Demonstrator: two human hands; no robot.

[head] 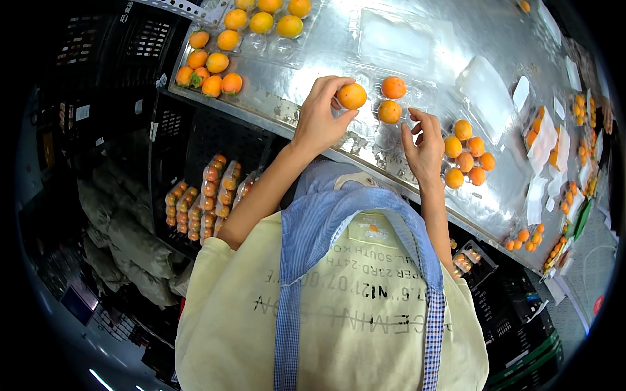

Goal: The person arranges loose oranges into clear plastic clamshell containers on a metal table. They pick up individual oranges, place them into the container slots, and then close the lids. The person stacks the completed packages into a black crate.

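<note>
My left hand (pixel 323 112) grips an orange persimmon (pixel 352 96) between thumb and fingers, over the left part of a clear plastic tray (pixel 414 97). Two more persimmons sit in that tray, a redder one (pixel 394 87) farther from me and a yellower one (pixel 390 112) nearer. Beside the nearer one, my right hand (pixel 424 146) has its thumb and fingers apart and holds nothing. Right of that hand is a cluster of several persimmons (pixel 464 162). Glare on the metal table (pixel 313 63) blurs the tray's edges.
At the upper left, several persimmons lie loose (pixel 212 86) and others fill part of a tray (pixel 261 22). Clear packaging (pixel 396 41) and a white sheet (pixel 489 97) lie beyond. Packed fruit (pixel 210 188) stands below the table. Another person's hand (pixel 607 115) shows far right.
</note>
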